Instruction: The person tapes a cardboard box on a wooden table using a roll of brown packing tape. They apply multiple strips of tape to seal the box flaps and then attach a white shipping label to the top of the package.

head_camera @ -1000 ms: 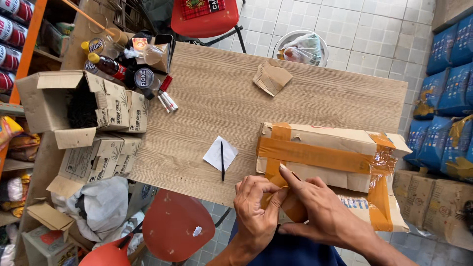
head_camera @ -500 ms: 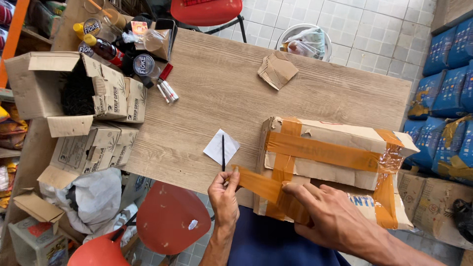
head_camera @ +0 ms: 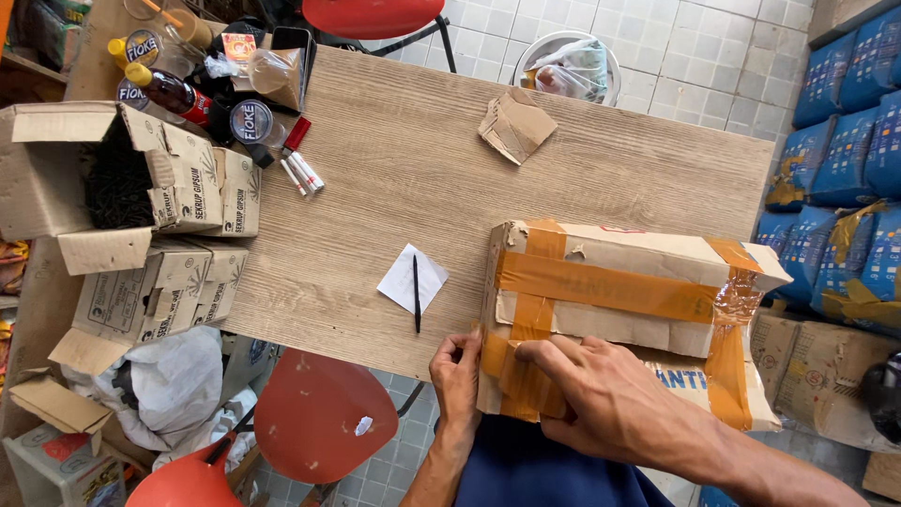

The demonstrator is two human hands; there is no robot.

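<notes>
The cardboard parcel point(head_camera: 619, 310), banded with orange-brown tape, lies on the near right part of your wooden table point(head_camera: 413, 150), its near edge overhanging toward you. Your right hand point(head_camera: 601, 399) lies flat on its near left corner, fingers spread and pressing the tape, gripping nothing. Your left hand point(head_camera: 457, 376) curls against the parcel's left end, fingertips on the tape there. Just left lie a white paper slip point(head_camera: 411, 279) and a black pen point(head_camera: 417, 293); open cardboard boxes point(head_camera: 141, 188) stand farther left.

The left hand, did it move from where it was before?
Yes. The left hand slid right along the table edge, away from the pen, up to the box corner.
</notes>
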